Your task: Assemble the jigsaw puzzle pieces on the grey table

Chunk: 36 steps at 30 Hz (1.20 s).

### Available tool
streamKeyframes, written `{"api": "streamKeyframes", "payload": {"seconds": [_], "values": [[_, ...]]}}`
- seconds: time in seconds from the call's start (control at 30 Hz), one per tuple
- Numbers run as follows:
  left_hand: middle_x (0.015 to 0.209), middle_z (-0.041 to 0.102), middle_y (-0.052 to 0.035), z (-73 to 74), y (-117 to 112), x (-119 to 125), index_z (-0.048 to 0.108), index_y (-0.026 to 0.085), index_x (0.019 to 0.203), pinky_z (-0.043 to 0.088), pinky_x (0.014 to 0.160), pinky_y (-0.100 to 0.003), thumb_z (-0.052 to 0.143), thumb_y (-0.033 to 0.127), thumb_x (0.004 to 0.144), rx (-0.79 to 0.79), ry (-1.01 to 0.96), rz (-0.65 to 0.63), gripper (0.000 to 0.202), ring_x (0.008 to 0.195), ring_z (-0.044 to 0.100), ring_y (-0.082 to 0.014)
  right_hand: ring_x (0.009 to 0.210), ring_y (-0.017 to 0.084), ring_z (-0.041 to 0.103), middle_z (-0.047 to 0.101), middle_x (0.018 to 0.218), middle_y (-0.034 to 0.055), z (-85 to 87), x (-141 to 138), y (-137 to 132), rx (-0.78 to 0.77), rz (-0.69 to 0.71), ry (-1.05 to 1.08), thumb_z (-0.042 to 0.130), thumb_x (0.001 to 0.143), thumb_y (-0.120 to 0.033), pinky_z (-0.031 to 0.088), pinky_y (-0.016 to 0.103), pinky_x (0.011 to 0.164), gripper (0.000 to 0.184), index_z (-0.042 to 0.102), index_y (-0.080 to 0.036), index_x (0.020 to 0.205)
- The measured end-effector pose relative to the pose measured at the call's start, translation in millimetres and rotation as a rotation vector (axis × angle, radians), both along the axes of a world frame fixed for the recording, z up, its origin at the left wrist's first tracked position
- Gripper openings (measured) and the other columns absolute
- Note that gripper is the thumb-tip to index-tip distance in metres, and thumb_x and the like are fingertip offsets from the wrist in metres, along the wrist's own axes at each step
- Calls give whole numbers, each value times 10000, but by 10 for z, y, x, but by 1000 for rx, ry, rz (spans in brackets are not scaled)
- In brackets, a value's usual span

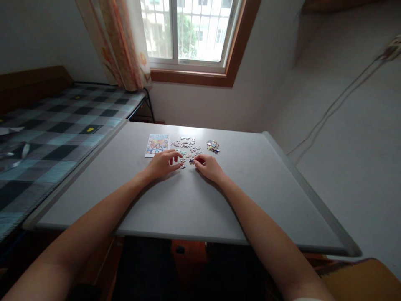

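My right hand (207, 166) pinches a small dark purple jigsaw piece (192, 161) between thumb and fingertips, just above or on the table. Facing it, my left hand (164, 163) is open, fingers curved and apart, with the thumb close to another jigsaw piece (183, 167). Loose jigsaw pieces (185, 144) lie spread beyond and between the hands. A heap of jigsaw pieces (213, 146) sits to the right, past my right hand. Behind my left hand lies a colourful picture sheet (157, 144), its lower edge partly covered by the hand.
Everything lies on a white table (266, 200) with a raised rim on its right side. A bed with a checked cover (72, 125) stands along the left. A window (188, 33) and curtain (122, 42) are behind the table, and a cable (332, 104) hangs on the right wall.
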<state>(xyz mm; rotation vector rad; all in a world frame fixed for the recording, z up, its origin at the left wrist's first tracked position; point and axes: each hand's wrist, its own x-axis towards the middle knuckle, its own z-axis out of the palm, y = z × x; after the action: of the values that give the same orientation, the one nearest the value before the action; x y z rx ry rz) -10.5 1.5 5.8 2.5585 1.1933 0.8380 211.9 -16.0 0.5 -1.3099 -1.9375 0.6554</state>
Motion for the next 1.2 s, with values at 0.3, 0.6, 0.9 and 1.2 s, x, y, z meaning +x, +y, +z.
{"api": "streamKeyframes", "payload": {"seconds": [0.3, 0.6, 0.9, 1.2], "values": [[729, 649, 25, 35, 19, -82, 696, 244, 956, 367, 602, -252, 656, 462, 787, -48, 178, 23, 279, 593, 526, -108, 624, 120, 530, 652, 685, 28, 16, 26, -8, 50, -48, -159, 591, 790, -193, 375, 239, 615, 121, 666, -157, 702], [736, 652, 16, 58, -1, -79, 730, 249, 891, 386, 630, -248, 620, 372, 812, -74, 188, -37, 183, 641, 543, -120, 664, 122, 546, 654, 761, 30, 55, 68, -13, 39, -62, -211, 605, 808, -222, 409, 241, 660, 108, 697, -166, 818], [728, 653, 18, -17, -12, 20, 729, 248, 866, 388, 603, -230, 588, 380, 841, -109, 124, -62, 195, 596, 534, -105, 664, 114, 522, 609, 848, 28, 43, 54, -44, 32, -45, -262, 664, 799, -309, 403, 253, 670, 135, 708, -196, 860], [726, 659, 20, -10, -54, 71, 721, 243, 912, 387, 599, -226, 590, 385, 845, -117, 112, -32, 204, 589, 542, -107, 686, 122, 518, 604, 820, 24, -24, 14, -22, 31, -102, -217, 678, 785, -312, 399, 253, 669, 132, 696, -188, 826]]}}
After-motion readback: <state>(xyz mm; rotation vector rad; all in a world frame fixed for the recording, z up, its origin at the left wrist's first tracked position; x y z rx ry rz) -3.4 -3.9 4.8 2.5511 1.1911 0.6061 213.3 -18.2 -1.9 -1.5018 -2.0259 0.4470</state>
